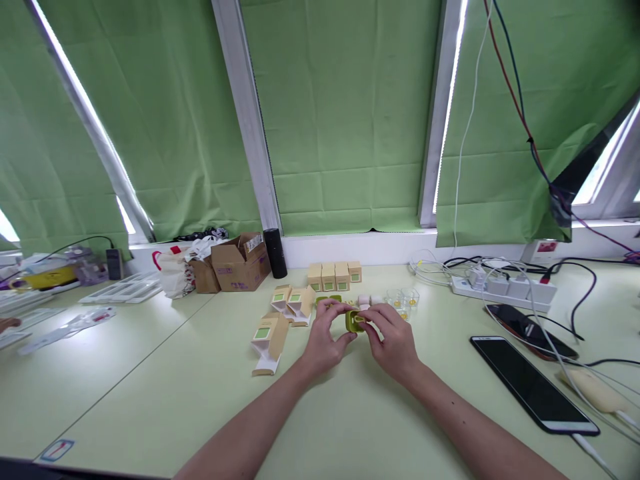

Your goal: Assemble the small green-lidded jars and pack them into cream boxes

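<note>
Between my two hands, just above the table, is a small olive-green square piece (351, 323) with a pale loop-like part on its front. My left hand (326, 337) is closed on its left side, thumb below and fingers above. The fingers of my right hand (393, 339) pinch at the pale part on its right; the exact contact is too small to make out. Open small cardboard boxes (270, 337) with green windows lie left of my left hand. Beyond my hands are more green pieces, small pinkish-white pieces (365, 301) and clear cups (410, 296) with yellow inside.
Several closed small boxes (329, 276) stand in a row at the back. A large cardboard box (243, 263), a black cylinder (275, 253) and a cloth bag (175, 272) stand back left. A phone (533, 383), cables and a power strip (503, 291) lie right. Another person's hand (9, 324) shows far left.
</note>
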{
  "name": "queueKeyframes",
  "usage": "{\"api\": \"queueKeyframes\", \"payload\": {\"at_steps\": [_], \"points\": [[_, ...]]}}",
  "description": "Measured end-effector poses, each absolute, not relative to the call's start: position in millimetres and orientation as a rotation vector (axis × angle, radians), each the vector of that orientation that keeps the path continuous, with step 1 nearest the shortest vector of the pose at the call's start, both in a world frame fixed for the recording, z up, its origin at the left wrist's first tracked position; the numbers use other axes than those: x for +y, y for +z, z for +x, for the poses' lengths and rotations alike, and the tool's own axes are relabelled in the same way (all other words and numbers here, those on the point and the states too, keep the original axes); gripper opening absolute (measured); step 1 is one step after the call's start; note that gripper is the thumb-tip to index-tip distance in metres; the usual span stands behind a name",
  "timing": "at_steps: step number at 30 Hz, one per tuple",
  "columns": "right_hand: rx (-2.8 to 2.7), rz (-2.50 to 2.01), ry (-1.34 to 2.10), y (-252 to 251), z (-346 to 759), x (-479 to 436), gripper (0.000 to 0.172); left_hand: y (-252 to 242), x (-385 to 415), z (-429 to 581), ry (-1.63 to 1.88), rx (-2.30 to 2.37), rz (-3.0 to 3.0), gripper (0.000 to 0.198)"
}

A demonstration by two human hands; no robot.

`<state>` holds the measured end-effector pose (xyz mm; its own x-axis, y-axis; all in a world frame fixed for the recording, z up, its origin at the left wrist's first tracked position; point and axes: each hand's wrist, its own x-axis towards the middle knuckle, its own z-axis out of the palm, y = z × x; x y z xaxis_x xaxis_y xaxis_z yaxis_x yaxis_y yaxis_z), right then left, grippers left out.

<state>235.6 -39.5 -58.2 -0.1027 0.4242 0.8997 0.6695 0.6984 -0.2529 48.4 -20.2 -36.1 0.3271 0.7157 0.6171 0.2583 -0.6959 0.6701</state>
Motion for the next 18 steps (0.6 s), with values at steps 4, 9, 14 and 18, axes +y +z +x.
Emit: {"api": "queueKeyframes", "payload": {"at_steps": [4, 9, 14, 18], "points": [[-1.789, -0.913, -0.354, -56.0, 236.8, -41.0, 0.019, -35.4, -21.3, 49.1, 1.355, 0.850, 2.169, 0.043], [-1.830, -0.927, -0.452, -54.0, 237.3, -41.7, 0.017, -36.2, -21.3, 48.6, 1.372, 0.823, 2.190, 0.047], [-1.849, -0.925, -0.512, -53.6, 236.8, -41.7, 0.016, -36.7, -20.9, 48.1, 1.370, 0.818, 2.216, 0.048], [-1.858, -0.924, -0.548, -53.9, 236.2, -41.2, 0.016, -37.2, -20.7, 47.8, 1.374, 0.812, 2.232, 0.049]]}}
